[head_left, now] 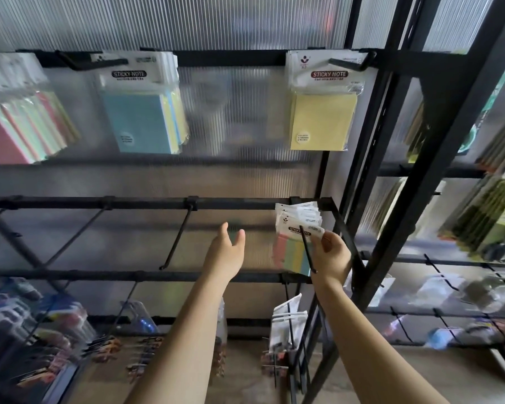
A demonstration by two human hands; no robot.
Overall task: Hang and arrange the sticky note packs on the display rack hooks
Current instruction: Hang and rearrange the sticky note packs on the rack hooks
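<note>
Right hand (330, 253) pinching striped sticky note pack (292, 252) threaded on right-side hook (308, 249) of display rack (146, 204); left hand (226, 252) open, empty, fingers relaxed, nearby.

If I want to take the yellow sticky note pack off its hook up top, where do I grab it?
Pinch the yellow sticky note pack by its white header card, just below the hook, coming from the front. The hook points toward you, so the pack probably slides straight forward and off.
</note>
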